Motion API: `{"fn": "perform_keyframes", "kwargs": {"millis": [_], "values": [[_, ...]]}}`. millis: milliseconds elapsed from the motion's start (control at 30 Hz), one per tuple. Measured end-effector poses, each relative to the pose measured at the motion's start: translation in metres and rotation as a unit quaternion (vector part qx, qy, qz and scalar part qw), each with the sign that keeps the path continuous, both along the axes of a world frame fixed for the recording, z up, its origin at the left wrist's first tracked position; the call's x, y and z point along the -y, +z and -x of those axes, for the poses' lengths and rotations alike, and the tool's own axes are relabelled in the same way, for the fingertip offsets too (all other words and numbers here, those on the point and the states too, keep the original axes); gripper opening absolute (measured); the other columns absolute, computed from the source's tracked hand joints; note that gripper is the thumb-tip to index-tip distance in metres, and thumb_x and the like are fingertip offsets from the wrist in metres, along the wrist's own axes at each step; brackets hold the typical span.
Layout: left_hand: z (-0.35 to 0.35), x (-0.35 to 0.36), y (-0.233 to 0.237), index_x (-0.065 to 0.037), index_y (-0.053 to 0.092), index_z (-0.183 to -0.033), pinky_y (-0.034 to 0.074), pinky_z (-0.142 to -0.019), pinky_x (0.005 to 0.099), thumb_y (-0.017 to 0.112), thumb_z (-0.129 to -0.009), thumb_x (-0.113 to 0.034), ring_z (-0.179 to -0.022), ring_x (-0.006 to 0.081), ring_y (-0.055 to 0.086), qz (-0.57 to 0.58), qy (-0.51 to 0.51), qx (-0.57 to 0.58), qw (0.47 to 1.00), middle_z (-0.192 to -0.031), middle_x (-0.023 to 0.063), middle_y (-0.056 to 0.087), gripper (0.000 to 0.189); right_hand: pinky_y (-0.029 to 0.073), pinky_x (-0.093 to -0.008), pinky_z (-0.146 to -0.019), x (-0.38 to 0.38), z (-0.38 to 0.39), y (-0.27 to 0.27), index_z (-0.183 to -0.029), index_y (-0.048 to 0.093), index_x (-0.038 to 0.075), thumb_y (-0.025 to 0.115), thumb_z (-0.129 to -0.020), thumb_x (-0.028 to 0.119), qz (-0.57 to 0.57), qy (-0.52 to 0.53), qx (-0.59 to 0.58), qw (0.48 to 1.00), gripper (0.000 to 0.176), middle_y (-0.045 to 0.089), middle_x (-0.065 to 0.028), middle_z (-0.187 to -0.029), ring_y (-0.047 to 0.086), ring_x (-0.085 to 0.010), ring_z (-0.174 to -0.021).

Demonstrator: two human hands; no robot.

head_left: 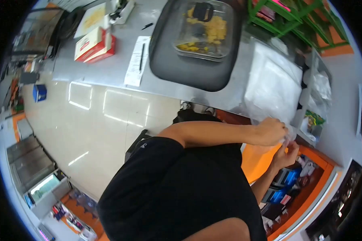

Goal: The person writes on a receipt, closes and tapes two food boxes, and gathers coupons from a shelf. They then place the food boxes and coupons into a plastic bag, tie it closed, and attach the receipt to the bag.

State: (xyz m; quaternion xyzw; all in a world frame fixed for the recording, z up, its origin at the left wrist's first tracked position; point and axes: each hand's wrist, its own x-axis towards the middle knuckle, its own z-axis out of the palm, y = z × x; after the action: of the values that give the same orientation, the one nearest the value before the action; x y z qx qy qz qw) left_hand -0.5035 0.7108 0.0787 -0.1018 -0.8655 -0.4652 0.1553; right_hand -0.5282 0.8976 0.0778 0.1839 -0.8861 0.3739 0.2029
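Observation:
My left hand (pixel 270 131) is closed, its fingers pinched at thin clear plastic film (pixel 290 134) just past the counter's front right corner. Just below it, my right hand (pixel 286 155) pinches the same film with thumb and fingers together. The film looks like a plastic bag, though its full shape is hard to make out. Close above my hands, a stack of white translucent plastic bags (pixel 274 78) lies on the counter, its near end hanging around the edge.
On the metal counter (pixel 120 74) stand a dark tray (pixel 165 68) with a clear container of yellow pieces (pixel 215 30), red-and-white boxes (pixel 93 45) and a paper slip (pixel 136 66). Green baskets (pixel 275 14) stand at the back right. An orange shelf unit (pixel 328 168) is below.

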Motion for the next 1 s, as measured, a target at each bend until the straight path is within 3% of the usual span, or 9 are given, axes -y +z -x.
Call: {"fn": "perform_keyframes", "kwargs": {"millis": [67, 100, 200, 400, 500, 700, 1000], "values": [[-0.003, 0.004, 0.006, -0.001, 0.067, -0.090, 0.058, -0.069, 0.0474, 0.070, -0.077, -0.021, -0.085, 0.0341, 0.071, 0.004, 0.018, -0.013, 1.000, -0.093, 0.0140, 0.070, 0.025, 0.052, -0.0278, -0.080, -0.007, -0.007, -0.025, -0.110, 0.064, -0.004, 0.067, -0.097, 0.007, 0.050, 0.102, 0.074, 0.991, 0.017, 0.068, -0.0059, -0.096, 0.064, -0.0163, -0.086], [-0.004, 0.004, 0.010, -0.002, 0.067, -0.090, 0.058, -0.065, 0.0457, 0.070, -0.075, -0.020, -0.085, 0.0326, 0.071, 0.000, 0.024, -0.036, 0.999, -0.092, 0.0131, 0.069, 0.023, 0.052, -0.0278, -0.080, -0.006, -0.010, -0.040, -0.110, 0.064, -0.004, 0.067, -0.097, 0.007, 0.052, 0.104, 0.078, 0.990, 0.017, 0.068, -0.0059, -0.096, 0.064, -0.0163, -0.086], [-0.011, 0.008, 0.018, -0.004, 0.067, -0.089, 0.057, -0.058, 0.0431, 0.070, -0.074, -0.019, -0.081, 0.0296, 0.071, -0.021, 0.028, -0.109, 0.993, -0.089, 0.0114, 0.066, 0.021, 0.053, -0.0337, -0.087, 0.006, -0.005, -0.061, -0.112, 0.065, -0.003, 0.078, -0.089, 0.013, 0.256, 0.089, 0.186, 0.944, 0.031, 0.067, -0.0079, -0.098, 0.066, -0.0211, -0.092], [-0.024, -0.002, 0.008, -0.006, 0.064, -0.087, 0.056, -0.053, 0.0439, 0.070, -0.075, -0.020, -0.071, 0.0268, 0.071, -0.005, 0.044, -0.261, 0.964, -0.085, 0.0085, 0.062, 0.019, 0.053, -0.0341, -0.088, 0.029, 0.004, -0.060, -0.112, 0.065, -0.003, 0.077, -0.090, 0.013, 0.262, 0.114, 0.232, 0.930, 0.030, 0.068, -0.0082, -0.099, 0.066, -0.0212, -0.093], [-0.033, 0.009, 0.005, -0.006, 0.064, -0.087, 0.056, -0.054, 0.0442, 0.069, -0.077, -0.019, -0.069, 0.0261, 0.071, 0.071, 0.005, -0.158, 0.985, -0.087, 0.0078, 0.062, 0.017, 0.053, -0.0343, -0.089, 0.035, 0.006, -0.060, -0.112, 0.065, -0.003, 0.077, -0.090, 0.013, 0.260, 0.123, 0.242, 0.926, 0.030, 0.068, -0.0083, -0.099, 0.066, -0.0213, -0.094], [-0.031, 0.008, -0.003, -0.006, 0.065, -0.086, 0.055, -0.054, 0.0425, 0.068, -0.078, -0.015, -0.067, 0.0280, 0.069, 0.014, -0.075, -0.197, 0.977, -0.087, 0.0092, 0.060, 0.012, 0.052, -0.0347, -0.090, 0.039, 0.003, -0.059, -0.112, 0.065, -0.004, 0.076, -0.091, 0.012, 0.247, 0.131, 0.265, 0.923, 0.029, 0.068, -0.0085, -0.100, 0.066, -0.0214, -0.095], [-0.014, 0.015, -0.003, -0.005, 0.063, -0.086, 0.056, -0.056, 0.0423, 0.069, -0.078, -0.015, -0.072, 0.0290, 0.071, 0.022, -0.056, -0.196, 0.979, -0.090, 0.0101, 0.061, 0.014, 0.052, -0.0353, -0.091, 0.047, 0.018, -0.052, -0.113, 0.065, -0.004, 0.074, -0.092, 0.012, 0.247, 0.149, 0.283, 0.915, 0.028, 0.069, -0.0089, -0.101, 0.066, -0.0216, -0.096]]}}
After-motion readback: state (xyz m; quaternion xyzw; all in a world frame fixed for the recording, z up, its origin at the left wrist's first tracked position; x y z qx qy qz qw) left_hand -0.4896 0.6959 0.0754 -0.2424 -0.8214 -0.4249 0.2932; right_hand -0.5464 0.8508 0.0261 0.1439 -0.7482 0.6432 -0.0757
